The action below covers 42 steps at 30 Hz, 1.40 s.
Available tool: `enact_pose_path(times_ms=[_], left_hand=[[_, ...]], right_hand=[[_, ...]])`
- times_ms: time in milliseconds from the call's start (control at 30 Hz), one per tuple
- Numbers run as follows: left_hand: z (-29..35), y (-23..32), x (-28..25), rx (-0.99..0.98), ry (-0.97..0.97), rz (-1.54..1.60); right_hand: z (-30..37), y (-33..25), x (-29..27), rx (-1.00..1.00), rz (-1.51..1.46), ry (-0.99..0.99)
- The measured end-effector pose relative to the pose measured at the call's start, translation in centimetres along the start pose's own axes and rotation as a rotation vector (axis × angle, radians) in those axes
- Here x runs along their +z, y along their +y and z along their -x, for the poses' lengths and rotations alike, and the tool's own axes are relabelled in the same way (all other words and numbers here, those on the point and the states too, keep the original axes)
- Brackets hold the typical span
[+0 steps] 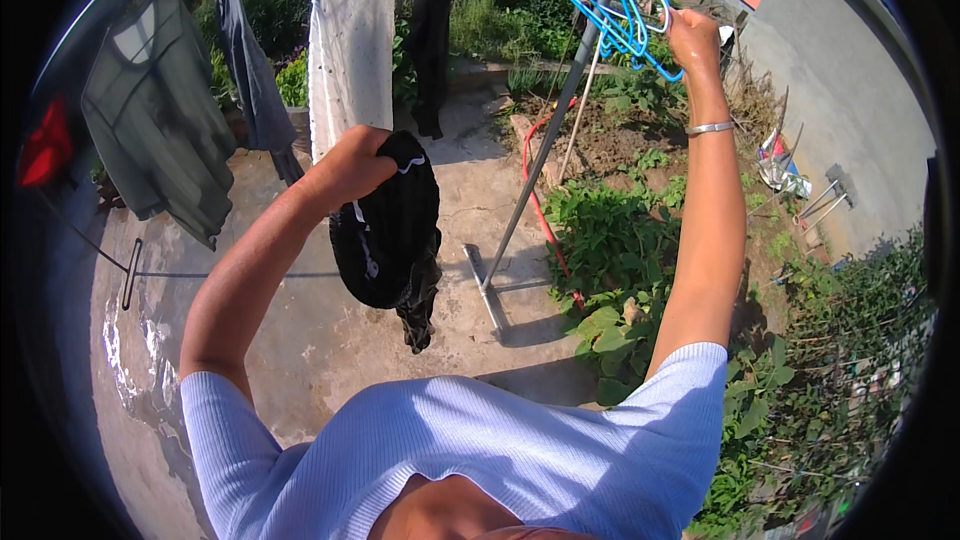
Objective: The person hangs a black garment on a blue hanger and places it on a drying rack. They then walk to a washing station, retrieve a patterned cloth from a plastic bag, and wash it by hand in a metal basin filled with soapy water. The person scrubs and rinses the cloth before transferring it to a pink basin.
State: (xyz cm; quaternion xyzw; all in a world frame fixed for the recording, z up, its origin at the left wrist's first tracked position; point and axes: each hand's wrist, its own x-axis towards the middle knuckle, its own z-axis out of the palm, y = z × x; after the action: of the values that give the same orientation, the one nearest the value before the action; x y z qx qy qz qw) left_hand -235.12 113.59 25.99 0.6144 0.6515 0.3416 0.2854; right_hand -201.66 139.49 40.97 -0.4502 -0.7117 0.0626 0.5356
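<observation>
1. Pale ribbed top [480, 440] is filling the foreground.
2. Left hand [355, 172] is gripping a limp, white-trimmed black garment [395, 235], hanging above rough concrete [290, 340].
3. Right hand [693, 40] is grasping thin blue hangers [632, 44] near a metal pole [546, 143].

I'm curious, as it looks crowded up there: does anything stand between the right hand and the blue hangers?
Nothing visible does: the right hand is right at the blue hangers, touching them. The grey pole shows left of that hand, not between.
</observation>
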Motion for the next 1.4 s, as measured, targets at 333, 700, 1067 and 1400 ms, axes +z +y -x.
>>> enact_pose_path(times_ms=[333,700,1067,1400], left_hand=[[-1.2,0.5,1.3,-0.059,-0.017,-0.017],[-0.9,-0.6,2.1,-0.087,-0.025,0.006],[-3.4,0.4,2.1,-0.044,0.0,-0.057],[-4.1,1.7,3.9,-0.092,0.058,0.18]], right_hand=[[10.7,6.9,1.6,-0.056,-0.218,0.029],[29.7,13.4,1.3,0.208,-0.313,-0.075],[40.5,8.4,-6.4,0.487,-0.577,0.12],[39.3,5.7,-7.0,0.454,-0.958,0.027]])
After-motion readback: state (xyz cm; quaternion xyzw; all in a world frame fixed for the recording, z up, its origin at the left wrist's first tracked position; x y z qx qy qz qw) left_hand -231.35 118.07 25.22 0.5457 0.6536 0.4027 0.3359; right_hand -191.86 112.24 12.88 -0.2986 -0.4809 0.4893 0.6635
